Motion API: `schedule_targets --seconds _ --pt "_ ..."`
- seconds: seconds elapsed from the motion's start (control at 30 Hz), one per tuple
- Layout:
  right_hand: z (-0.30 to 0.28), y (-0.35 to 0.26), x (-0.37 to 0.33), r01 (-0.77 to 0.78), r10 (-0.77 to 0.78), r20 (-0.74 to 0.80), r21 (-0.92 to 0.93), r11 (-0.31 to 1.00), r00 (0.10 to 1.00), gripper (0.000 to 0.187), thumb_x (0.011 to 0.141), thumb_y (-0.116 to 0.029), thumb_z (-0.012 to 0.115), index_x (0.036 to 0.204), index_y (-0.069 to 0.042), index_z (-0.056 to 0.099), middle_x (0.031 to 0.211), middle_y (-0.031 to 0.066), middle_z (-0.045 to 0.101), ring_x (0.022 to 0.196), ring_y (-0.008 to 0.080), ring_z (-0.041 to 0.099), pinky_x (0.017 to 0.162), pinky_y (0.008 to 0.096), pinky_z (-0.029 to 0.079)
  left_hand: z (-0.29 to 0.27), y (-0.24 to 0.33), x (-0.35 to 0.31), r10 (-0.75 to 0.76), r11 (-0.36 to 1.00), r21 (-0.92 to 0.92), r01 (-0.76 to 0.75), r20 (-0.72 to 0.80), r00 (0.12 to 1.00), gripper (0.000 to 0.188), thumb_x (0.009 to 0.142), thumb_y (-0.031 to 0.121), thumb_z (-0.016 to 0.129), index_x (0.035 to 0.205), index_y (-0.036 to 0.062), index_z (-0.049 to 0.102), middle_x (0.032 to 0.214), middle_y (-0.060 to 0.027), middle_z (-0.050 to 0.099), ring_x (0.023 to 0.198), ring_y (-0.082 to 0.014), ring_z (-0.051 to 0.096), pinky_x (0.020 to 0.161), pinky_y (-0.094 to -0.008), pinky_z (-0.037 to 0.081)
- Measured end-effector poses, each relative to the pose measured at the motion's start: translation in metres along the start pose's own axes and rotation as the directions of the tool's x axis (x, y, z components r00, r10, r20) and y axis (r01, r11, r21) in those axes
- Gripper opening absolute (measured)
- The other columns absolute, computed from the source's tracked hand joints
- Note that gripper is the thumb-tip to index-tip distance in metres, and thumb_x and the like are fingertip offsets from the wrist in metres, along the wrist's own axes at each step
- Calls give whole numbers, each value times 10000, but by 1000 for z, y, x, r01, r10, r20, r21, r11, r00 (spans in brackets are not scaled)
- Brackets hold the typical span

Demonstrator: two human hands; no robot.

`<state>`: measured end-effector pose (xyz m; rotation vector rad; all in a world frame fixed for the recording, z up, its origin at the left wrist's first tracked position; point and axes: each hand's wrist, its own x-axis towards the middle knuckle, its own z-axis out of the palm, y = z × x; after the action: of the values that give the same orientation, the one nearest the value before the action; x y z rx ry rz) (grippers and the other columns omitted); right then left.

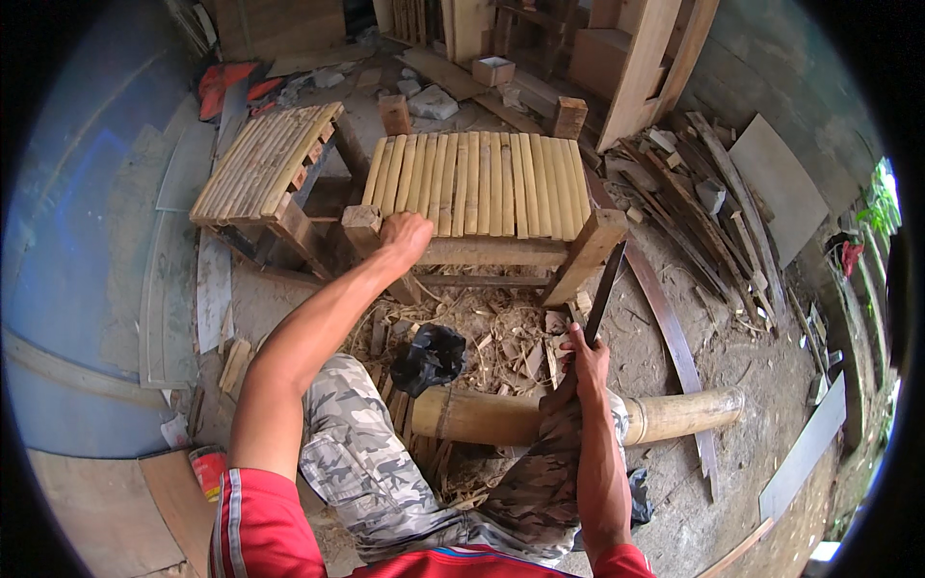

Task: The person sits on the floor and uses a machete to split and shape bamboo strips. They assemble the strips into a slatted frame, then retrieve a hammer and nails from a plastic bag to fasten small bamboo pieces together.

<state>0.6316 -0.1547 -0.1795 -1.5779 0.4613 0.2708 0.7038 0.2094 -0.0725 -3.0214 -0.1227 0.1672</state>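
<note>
A low wooden frame with four corner posts carries a top of split bamboo slats (482, 178) in front of me. My left hand (407, 236) is closed at the near end of the leftmost slats, beside the near-left corner post (363, 223); its fingertips are hidden. To the right, above my thigh, my right hand (588, 358) grips a machete (605, 294). Its long dark blade points up and away, close to the near-right post (599, 236). A thick bamboo pole (684, 414) lies across the ground, partly behind my right leg.
A second bamboo-topped stool (265, 159) stands at the left. A black plastic bag (429, 358) sits before my knees, near wood shavings (511, 337). Scrap boards (689, 212) are piled at the right, and a dark curved strip (674, 337) lies on the ground. A red tin (208, 472) is lower left.
</note>
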Motion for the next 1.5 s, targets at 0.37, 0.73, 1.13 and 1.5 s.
schedule_targets --seconds 0.37,0.73,1.13,1.5 --pt "9 2 -17 209 -198 -84 148 967 977 417 932 -421 639 837 -24 558 667 77 632 455 136 544 408 277 438 5 -126 -55 -835 161 -821 -548 -410 368 266 897 220 646 1086 32 643 1114 -73 662 1035 -197 618 906 -337 476" --pt "18 19 -22 408 -410 -64 -45 912 910 424 983 -393 569 719 -62 545 564 29 549 460 105 511 421 255 377 109 -108 0 -470 -297 -948 -115 40 882 509 931 353 627 1332 44 569 1252 -60 628 1142 -163 568 961 -304 432" --pt "29 40 -17 357 -361 -24 -91 930 932 414 981 -373 575 722 -50 576 572 13 546 463 93 489 422 255 370 151 -114 18 -606 162 -923 -349 -373 703 423 893 247 698 1268 89 584 1048 -94 686 979 -180 626 884 -332 484" --pt "35 39 -23 311 -310 24 -40 950 950 392 990 -345 563 720 -61 574 572 1 538 470 81 476 437 250 361 141 -117 14 -597 270 -901 -339 -433 676 392 854 133 715 1230 91 611 1067 -74 677 973 -167 623 867 -316 495"
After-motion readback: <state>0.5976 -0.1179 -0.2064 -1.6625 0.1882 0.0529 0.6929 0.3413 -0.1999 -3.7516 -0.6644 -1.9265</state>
